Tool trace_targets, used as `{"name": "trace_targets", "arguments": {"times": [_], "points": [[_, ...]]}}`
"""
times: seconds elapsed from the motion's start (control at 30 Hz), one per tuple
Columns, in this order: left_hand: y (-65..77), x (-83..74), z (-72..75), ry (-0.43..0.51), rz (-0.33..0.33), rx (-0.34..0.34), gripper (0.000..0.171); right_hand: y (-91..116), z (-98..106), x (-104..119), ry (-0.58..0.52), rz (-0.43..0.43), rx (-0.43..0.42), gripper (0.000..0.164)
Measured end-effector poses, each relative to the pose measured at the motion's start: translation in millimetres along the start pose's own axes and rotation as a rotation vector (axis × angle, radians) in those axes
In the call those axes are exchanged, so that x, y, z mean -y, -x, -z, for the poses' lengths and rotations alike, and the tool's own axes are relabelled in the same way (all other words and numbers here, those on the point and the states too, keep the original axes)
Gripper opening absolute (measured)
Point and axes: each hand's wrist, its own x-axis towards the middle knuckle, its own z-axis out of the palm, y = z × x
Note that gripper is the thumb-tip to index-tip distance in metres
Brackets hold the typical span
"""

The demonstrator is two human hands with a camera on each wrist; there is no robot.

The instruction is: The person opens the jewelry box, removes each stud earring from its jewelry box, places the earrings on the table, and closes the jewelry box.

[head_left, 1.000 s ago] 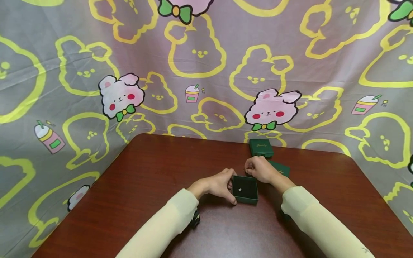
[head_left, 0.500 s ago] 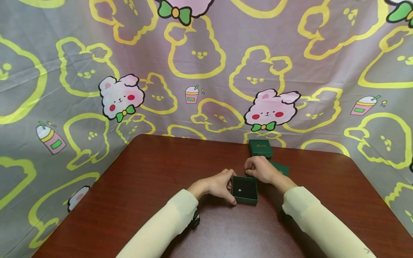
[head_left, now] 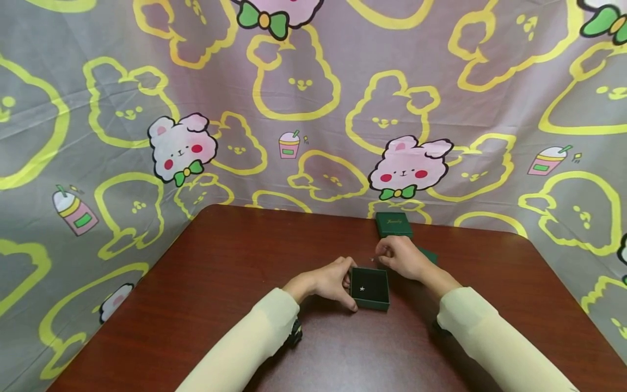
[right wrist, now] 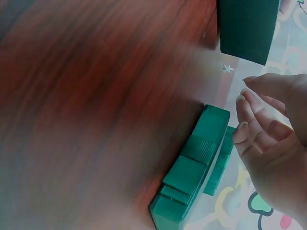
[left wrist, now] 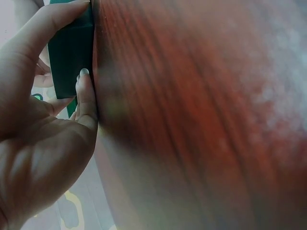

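A green jewelry box base (head_left: 379,305) with a black pad stands on the table, a small silver star earring (head_left: 362,289) lying on the pad's left part. My left hand (head_left: 333,283) grips the base from its left side, thumb near the front corner and fingers at the back; the left wrist view shows thumb and fingers on its green wall. Just behind the box, my right hand (head_left: 401,257) pinches a second star earring (right wrist: 228,68) between thumb and index finger. That star sticks out left of the fingertips, and its pin is too small to make out.
A closed green jewelry box (head_left: 394,224) with gold lettering sits at the table's back edge. A flat green lid (head_left: 429,255) lies partly hidden behind my right hand. The brown table (head_left: 245,261) meets a patterned cloth (head_left: 313,136) at its back and left.
My right hand has shifted a little to the right and turned, bringing the pinched star earring into sight. The left hand and the box base have stayed in place.
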Motion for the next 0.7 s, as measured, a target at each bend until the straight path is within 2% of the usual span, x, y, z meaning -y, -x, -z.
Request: {"name": "trace_targets", "arguments": {"times": [0.17,0.7], "points": [[-0.3,0.6,-0.4,-0.001,0.002,0.000,0.071,6,4,1,-0.013,0.006,0.022,0.007],[1.0,-1.0,0.7,0.017,0.002,-0.008,0.070,30,10,5,0.008,0.101,0.060,0.012]]}}
